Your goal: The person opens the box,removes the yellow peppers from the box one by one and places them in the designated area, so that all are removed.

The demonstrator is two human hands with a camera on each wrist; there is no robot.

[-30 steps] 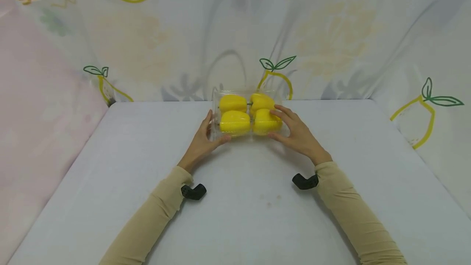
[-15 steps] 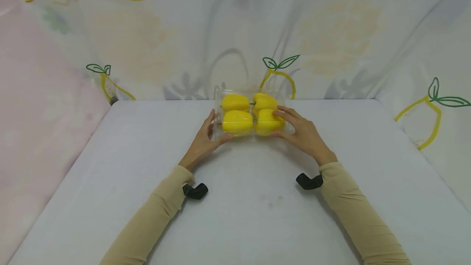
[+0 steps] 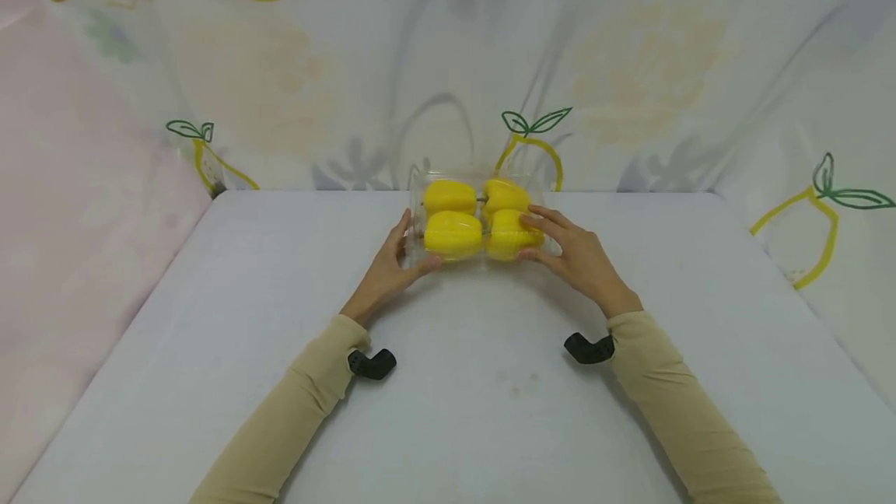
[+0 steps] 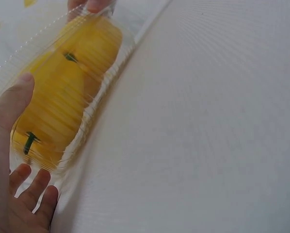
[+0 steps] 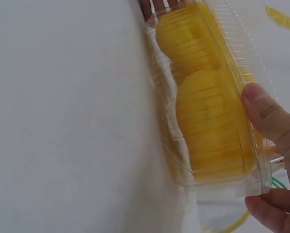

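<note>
A clear plastic clamshell box (image 3: 416, 218) packed with several yellow bell peppers (image 3: 453, 235) is at the far middle of the table. Green stems (image 4: 30, 142) show through the ribbed plastic in the left wrist view. My left hand (image 3: 386, 267) holds the box's left end, thumb along the near side and fingers around the end. At the opposite end, my right hand (image 3: 579, 261) grips the box with its thumb low on the near side and fingers over the top. Close up, the right thumb (image 5: 265, 108) presses by the box's toothed rim.
The white tabletop (image 3: 476, 426) stretches from the box toward me, with faint stains (image 3: 516, 390). Right behind the box rises a white curtain (image 3: 336, 61) printed with lemons. Black curved pieces (image 3: 372, 364) stick out from both beige sleeves (image 3: 294, 411).
The head view has shifted slightly, so everything sits a little farther right in it. Both hands keep the same hold on the box.
</note>
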